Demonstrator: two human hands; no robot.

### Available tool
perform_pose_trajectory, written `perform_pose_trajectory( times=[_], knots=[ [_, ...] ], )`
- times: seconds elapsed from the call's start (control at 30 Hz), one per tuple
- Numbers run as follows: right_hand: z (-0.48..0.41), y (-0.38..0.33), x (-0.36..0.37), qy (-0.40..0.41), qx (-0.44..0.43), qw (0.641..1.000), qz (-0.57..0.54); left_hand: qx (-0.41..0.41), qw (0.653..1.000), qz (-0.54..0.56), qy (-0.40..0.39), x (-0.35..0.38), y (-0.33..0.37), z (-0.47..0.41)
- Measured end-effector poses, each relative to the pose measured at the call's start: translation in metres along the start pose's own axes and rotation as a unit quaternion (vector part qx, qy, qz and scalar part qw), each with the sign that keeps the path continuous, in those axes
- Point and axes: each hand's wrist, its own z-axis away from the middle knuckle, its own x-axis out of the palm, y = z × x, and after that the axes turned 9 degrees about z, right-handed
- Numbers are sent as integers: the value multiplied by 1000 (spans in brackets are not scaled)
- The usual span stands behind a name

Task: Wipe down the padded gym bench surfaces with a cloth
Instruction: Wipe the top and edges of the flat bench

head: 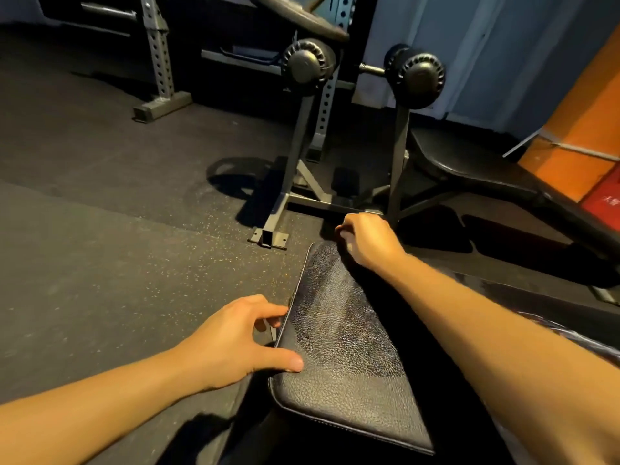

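The bench pad (339,347) is seen running away from the camera, low over the rubber floor (100,229), and it is steadied at its near left edge by the left hand (231,344): the thumb is laid flat on top, the fingers are curled round the rim. At the far end the right hand (365,239) is held knuckles-up with its fingers tucked under, and what is pinched there cannot be told; no cloth is plainly made out against the dark strip below the forearm. Pale streaks are caught by the light across the far half of the pad, so a pass or two is judged done there, while the near end looks dull and is probably left to do. A second bench (469,169) beyond, by the foam rollers (307,67), is judged not yet wiped.
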Motion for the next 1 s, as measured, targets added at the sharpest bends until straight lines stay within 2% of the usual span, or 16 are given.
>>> perform_pose_trajectory(
  times=[0.07, 0.1, 0.17, 0.23, 0.27, 0.33, 0.4, 0.47, 0.53, 0.63, 0.67, 0.7, 0.77, 0.87, 0.93, 1.0],
  knots=[
    [6, -15, 2, 12, 10, 1000, 12, 1, 1000, -3, -15, -3, 0, 0],
    [25, -31, -2, 3, -22, 1000, -1, -1, 1000, 2, -29, -7, 0, -1],
    [84, -55, -15, -32, -142, 987, -73, -1, 998, 1, -69, -17, -2, -5],
    [142, -56, -32, -93, -280, 947, -126, 3, 995, -19, -101, -24, -4, -8],
    [154, -46, -40, -106, -306, 937, -131, 6, 994, -27, -107, -25, -7, -8],
    [140, -14, -43, -64, -238, 966, -79, 7, 994, -38, -103, -25, -8, -9],
    [99, 28, -33, -5, -72, 997, 13, 11, 994, -49, -98, -24, -8, -9],
    [70, 33, -25, 25, 46, 998, 43, 14, 994, -47, -93, -25, -5, -8],
    [71, -12, -17, 19, 49, 998, 27, 23, 993, -46, -104, -25, -2, -7],
    [133, -81, -23, -37, -142, 988, -55, 33, 989, -62, -128, -26, -2, -4],
    [158, -81, -29, -49, -202, 976, -71, 31, 989, -67, -130, -26, -4, -4],
    [173, -70, -37, -58, -223, 970, -79, 29, 989, -71, -127, -25, -5, -3],
    [175, -24, -43, -52, -158, 985, -36, 35, 989, -73, -124, -23, -7, -3],
    [142, 50, -39, -14, 56, 995, 86, 50, 990, -67, -118, -22, -8, -3],
    [123, 34, -38, 13, 130, 987, 91, 54, 990, -69, -114, -23, -5, -4],
    [114, -22, -30, -12, 108, 993, 54, 59, 988, -81, -116, -25, 0, -7]
  ],
)
